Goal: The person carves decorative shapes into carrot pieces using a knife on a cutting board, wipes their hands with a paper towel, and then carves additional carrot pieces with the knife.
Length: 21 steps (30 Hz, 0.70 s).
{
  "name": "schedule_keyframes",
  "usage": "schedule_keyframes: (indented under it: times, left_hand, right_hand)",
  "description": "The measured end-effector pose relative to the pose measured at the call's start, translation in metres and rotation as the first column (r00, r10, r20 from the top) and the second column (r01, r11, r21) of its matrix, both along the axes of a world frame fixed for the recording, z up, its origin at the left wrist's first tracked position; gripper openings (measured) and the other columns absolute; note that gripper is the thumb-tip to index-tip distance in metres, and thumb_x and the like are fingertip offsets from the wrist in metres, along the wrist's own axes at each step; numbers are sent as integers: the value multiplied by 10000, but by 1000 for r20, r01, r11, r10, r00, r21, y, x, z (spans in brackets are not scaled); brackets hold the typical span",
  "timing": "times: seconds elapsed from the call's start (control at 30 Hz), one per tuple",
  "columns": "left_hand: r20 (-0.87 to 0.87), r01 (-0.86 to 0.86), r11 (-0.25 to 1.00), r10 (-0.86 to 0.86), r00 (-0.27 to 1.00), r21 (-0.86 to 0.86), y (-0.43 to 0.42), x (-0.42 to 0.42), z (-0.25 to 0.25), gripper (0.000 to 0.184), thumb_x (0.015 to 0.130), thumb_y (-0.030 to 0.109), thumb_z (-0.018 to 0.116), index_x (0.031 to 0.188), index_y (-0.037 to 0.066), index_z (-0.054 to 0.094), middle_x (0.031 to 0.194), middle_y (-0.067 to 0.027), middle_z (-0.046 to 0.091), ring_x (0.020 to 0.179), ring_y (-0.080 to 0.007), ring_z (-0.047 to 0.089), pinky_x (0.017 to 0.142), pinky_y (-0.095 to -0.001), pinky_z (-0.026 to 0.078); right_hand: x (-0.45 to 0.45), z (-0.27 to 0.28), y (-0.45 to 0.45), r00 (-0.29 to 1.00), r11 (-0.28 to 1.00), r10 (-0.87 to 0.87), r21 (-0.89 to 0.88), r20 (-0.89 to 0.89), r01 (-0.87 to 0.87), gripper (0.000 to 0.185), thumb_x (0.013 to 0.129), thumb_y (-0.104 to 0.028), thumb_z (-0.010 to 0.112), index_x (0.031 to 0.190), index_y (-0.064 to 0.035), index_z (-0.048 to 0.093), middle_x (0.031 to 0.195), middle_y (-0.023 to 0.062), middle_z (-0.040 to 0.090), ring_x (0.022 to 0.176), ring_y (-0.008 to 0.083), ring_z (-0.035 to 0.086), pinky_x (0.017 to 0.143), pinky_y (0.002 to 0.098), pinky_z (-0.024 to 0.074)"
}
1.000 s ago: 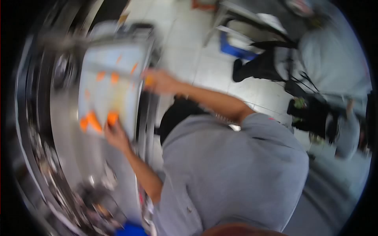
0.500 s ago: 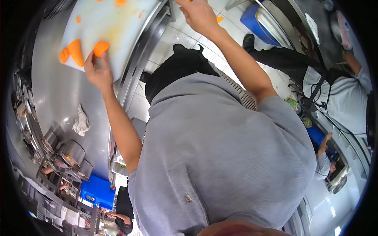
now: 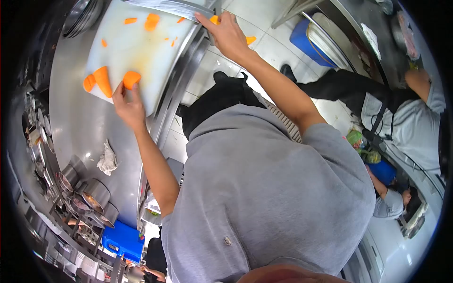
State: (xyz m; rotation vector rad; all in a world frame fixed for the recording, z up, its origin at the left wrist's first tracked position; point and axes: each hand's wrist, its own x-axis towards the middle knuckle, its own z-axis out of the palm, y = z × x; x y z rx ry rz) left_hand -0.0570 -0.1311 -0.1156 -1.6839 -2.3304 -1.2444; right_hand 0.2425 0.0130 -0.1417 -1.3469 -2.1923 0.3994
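Note:
My left hand (image 3: 128,108) pinches a rounded carrot chunk (image 3: 132,80) between thumb and fingers at the near end of a white cutting board (image 3: 155,59). Beside that hand lie a longer carrot piece (image 3: 102,81) and a smaller carrot piece (image 3: 88,83). My right hand (image 3: 229,37) is closed around the yellow-orange handle of a large knife (image 3: 165,5). Its blade spans the far end of the board, partly cut off by the frame's top edge. Several small carrot bits (image 3: 152,21) are scattered between the blade and my left hand.
The board rests on a steel counter (image 3: 87,127) with a crumpled cloth (image 3: 107,158). Pots (image 3: 96,194) and a blue container (image 3: 123,238) stand farther along it. Stacked bowls (image 3: 81,19) sit beyond the board. At right, a co-worker (image 3: 401,118) stands by another counter.
The knife blade has come into view as my right hand moved lower and left in the picture. The whole view shifted slightly; my left hand keeps its grip on the carrot chunk.

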Motion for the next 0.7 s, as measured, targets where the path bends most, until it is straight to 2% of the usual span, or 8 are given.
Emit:
schedule_keyframes:
  times: [0.3,0.37,0.4,0.43,0.47,0.5,0.53,0.7]
  left_hand:
    - [46,-8,1000,7,999,15,-1,-1,1,517,794,170,840,1236,2,631,1110,-168,660,998,-284,651,909,-380,525]
    - [53,-20,1000,19,998,14,0,1,3,556,779,161,848,1259,4,615,1127,-167,655,1016,-285,648,923,-381,525]
    - [71,-3,1000,2,998,10,-1,1,4,596,763,151,856,1281,6,600,1145,-167,649,1035,-287,644,937,-383,524]
    - [61,-28,1000,28,998,5,-4,2,5,596,763,151,856,1281,6,600,1145,-167,649,1035,-287,644,937,-383,524]
    - [76,-21,1000,22,997,-21,-4,2,7,615,756,143,857,1292,4,589,1159,-166,643,1053,-286,639,948,-382,521]
    - [93,-7,999,11,996,-39,-2,1,9,635,750,136,859,1304,2,579,1173,-165,638,1071,-286,634,960,-382,518]
    - [118,7,1000,-4,993,-20,-1,2,9,648,742,112,857,1313,1,572,1190,-162,631,1080,-281,627,959,-376,512]
    - [177,16,999,-9,984,-39,0,-1,13,661,741,90,849,1331,12,561,1195,-155,628,1079,-276,619,951,-368,500]
  right_hand:
    - [-4,1,1,996,999,22,38,-90,-19,670,892,-19,649,1454,-354,508,1012,176,520,983,350,561,818,420,508]
    - [-5,10,-3,952,993,89,-48,-294,-107,678,887,-40,670,1471,-336,493,995,182,555,898,312,593,780,404,513]
    - [-7,19,-4,907,983,183,53,-380,-176,445,933,-116,667,1365,-172,573,883,129,607,713,213,611,648,329,514]
    - [-8,26,-8,898,978,204,49,-389,-201,445,933,-116,667,1365,-172,573,883,129,607,713,213,611,648,329,514]
    - [-9,32,-11,839,863,52,-399,-542,-311,308,955,-155,642,1257,-110,598,812,97,601,656,182,600,591,306,492]
    - [-12,37,-13,793,542,-154,-721,-590,-432,225,976,-193,618,1148,-48,623,742,66,595,599,150,588,533,282,470]
    - [-16,38,-17,774,481,-178,-740,-608,-471,228,1003,-267,596,981,-40,591,642,2,549,499,80,528,444,233,417]
    - [3,15,-27,862,343,-66,-823,-502,-453,291,1040,-339,531,925,-72,529,620,20,533,455,82,499,414,239,413]
